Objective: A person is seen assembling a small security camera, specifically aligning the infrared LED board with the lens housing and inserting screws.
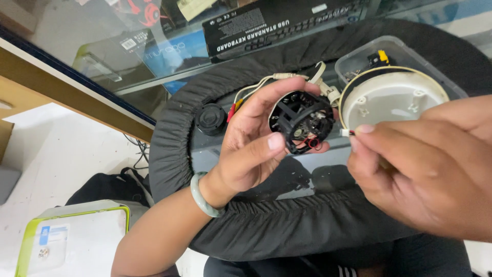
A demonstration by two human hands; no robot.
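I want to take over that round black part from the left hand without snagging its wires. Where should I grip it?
Judging by its pose, take the round black part by its outer rim, coming from the top edge, which looks free. The left hand cups it from the left and below, thumb on the lower rim. Red wires loop at the bottom, and the right hand pinches a small white connector beside it.
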